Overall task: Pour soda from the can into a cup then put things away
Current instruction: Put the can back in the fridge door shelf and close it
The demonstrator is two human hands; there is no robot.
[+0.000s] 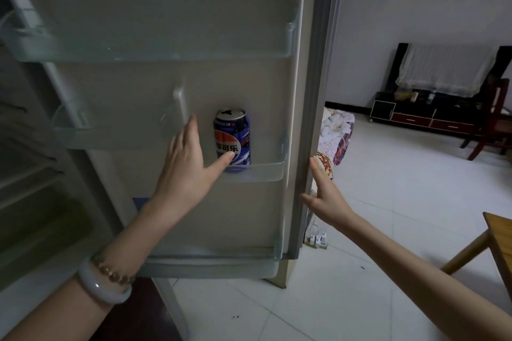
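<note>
While left hand [184,171] splays, right hand [324,196] extends flat.

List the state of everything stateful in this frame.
fridge door: open, inner side facing the camera
soda can: upright in the door shelf, top looks opened
left hand: open, thumb at the can
right hand: open, fingers at the door's edge

The clear door shelf [266,170] carries one upright soda can [232,140].
</note>
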